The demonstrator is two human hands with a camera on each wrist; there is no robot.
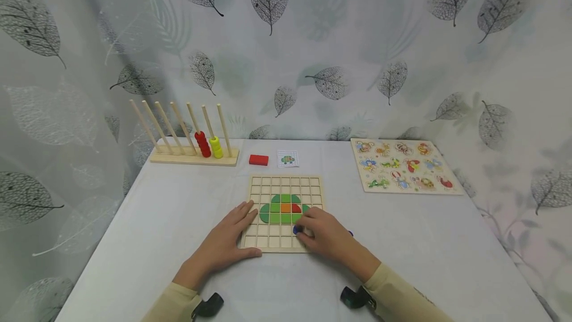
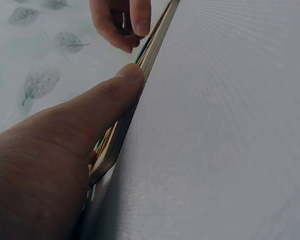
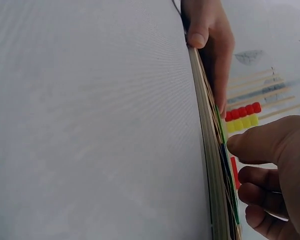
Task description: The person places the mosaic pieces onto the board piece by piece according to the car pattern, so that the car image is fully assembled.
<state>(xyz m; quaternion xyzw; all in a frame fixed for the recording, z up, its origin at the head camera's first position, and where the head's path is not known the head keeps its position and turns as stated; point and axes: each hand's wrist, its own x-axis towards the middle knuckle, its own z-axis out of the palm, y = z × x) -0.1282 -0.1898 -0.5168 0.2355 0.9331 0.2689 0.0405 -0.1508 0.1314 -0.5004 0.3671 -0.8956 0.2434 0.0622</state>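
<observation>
A wooden grid board (image 1: 256,242) lies flat on the white table, its cells holding green, orange and red pieces in a rounded shape. My left hand (image 1: 225,237) rests along the board's left side, fingers spread over its edge and thumb at the near left corner. Over the board's right part, my right hand (image 1: 328,237) bends its fingers and pinches a small blue piece (image 1: 297,230) low over the cells. In the right wrist view the right thumb (image 3: 240,145) is right at the board's surface. Another blue piece (image 1: 350,233) shows partly behind the right hand.
Behind the board lie a red block (image 1: 258,160) and a small picture card (image 1: 288,159). A wooden peg rack (image 1: 192,158) with red and yellow beads stands at the back left. An animal puzzle board (image 1: 406,167) lies at the back right, before a leaf-patterned curtain.
</observation>
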